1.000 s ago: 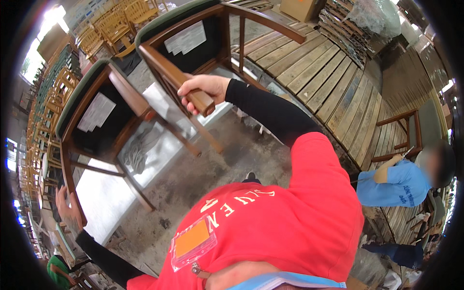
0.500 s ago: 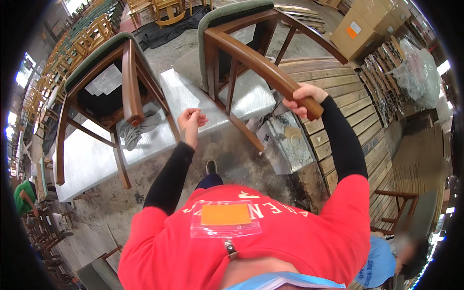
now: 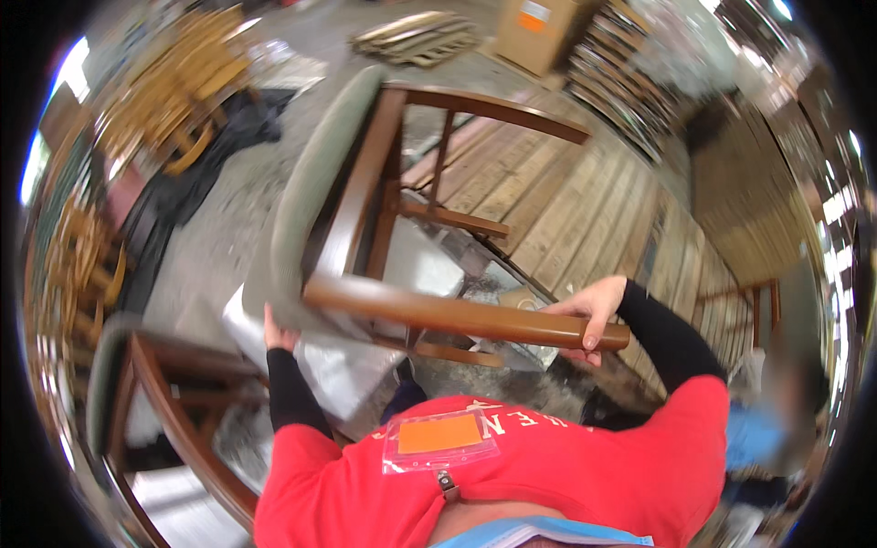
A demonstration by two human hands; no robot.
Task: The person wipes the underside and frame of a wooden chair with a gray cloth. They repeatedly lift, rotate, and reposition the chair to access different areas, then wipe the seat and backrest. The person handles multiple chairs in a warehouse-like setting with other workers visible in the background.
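Note:
A brown wooden chair [image 3: 361, 215] with a grey-green padded seat is tipped over in front of me, its underside and legs facing right. My right hand [image 3: 592, 315] wraps round the end of its thick front leg. Low on the padded seat's edge is my left hand [image 3: 280, 334], gripping it, with some fingers hidden behind the padding. A second, similar chair [image 3: 151, 365] is tipped at the lower left, apart from both hands. Beneath them stretches a low platform [image 3: 343, 370] covered in shiny pale wrap.
Slatted wooden pallets [image 3: 548, 205] lie to the right, beside a stained box [image 3: 525, 306]. Farther off are a cardboard carton [image 3: 533, 35], stacked slats [image 3: 617, 78], flat cardboard [image 3: 744, 187] and a dark sheet [image 3: 174, 205] near wooden chairs. A person in blue [image 3: 758, 438] is at the lower right.
The view has turned right. The held chair has come nearer and swung so its leg lies almost level. My left hand, earlier free in the air, is now on the seat's edge.

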